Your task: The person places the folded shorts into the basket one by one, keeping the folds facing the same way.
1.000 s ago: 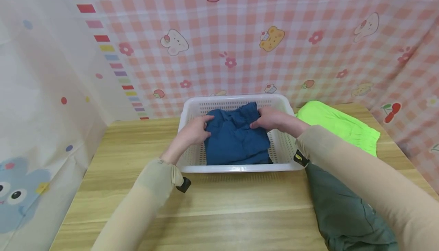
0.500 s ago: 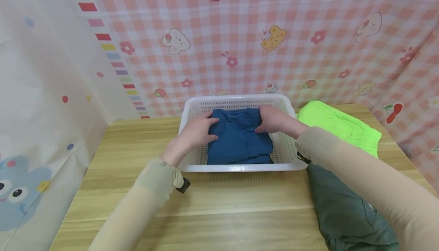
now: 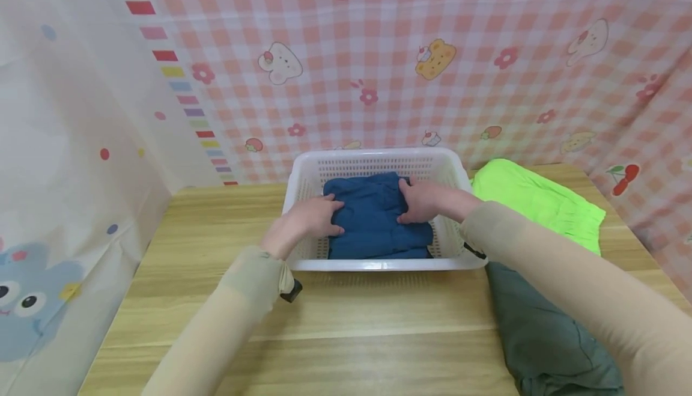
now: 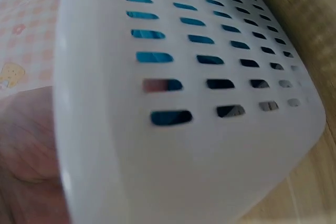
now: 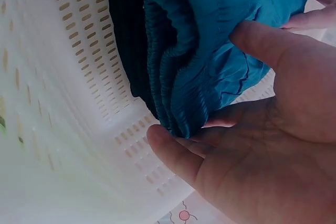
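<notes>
A white plastic basket with little holes in its sides [image 3: 451,170] sits on the light wooden bench [image 3: 346,324], close to the pink checked cloth wall with bears and strawberries [image 3: 432,59]. Inside the basket lies a folded dark blue cloth piece [image 3: 373,219], a bit nearer the basket's right side than its left. The left hand [image 3: 313,219] rests on the left edge of the blue cloth, inside the basket, with its fingers laid flat and a little spread. The right hand [image 3: 424,201] is on the right part of the blue cloth, up near the far wall of the basket. In the right wrist view the right hand's thumb [image 5: 268,43] lies on top of the cloth and its fingers [image 5: 173,153] curl under the bunched, stretchy edge, so this hand is clamped on the blue cloth. There is something darker under the blue cloth in that view, next to the basket wall, but it is hard to tell what. The left wrist view shows only the outside of the basket [image 4: 184,171] very close up, with blue showing through the holes. Right of the basket, touching its right side, a bright green cloth piece [image 3: 535,201] lies on the bench. In front of the basket's right corner lies a dark grey-green cloth piece [image 3: 540,336], partly under the right sleeve. Both arms wear long tan sleeves [image 3: 227,318]. Left of the basket hangs a pale cloth wall with coloured dots [image 3: 65,143].
</notes>
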Motion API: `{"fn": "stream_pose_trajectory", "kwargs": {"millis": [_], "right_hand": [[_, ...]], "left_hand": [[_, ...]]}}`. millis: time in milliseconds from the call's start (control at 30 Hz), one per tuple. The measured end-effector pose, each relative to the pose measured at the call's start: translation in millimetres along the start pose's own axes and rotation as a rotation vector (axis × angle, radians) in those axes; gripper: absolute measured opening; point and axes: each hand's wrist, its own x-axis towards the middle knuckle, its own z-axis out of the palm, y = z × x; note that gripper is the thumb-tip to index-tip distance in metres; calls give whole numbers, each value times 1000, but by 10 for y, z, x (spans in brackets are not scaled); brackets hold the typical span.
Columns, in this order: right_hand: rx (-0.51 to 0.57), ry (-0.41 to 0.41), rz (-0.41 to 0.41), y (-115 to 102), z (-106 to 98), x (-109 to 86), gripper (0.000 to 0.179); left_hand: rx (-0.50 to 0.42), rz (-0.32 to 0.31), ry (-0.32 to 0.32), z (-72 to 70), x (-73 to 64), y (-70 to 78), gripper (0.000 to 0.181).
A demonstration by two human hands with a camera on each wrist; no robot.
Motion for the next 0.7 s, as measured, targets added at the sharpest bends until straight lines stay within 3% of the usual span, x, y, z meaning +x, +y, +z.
{"fn": "stream_pose_trajectory", "kwargs": {"millis": [400,700], "right_hand": [[-30,-44,33,3,78,61,89],[-8,-41,31,29,81,46,88]], "left_hand": [[46,-14,20,97,38,45,67],[4,-9,27,111,37,26,66]]}}
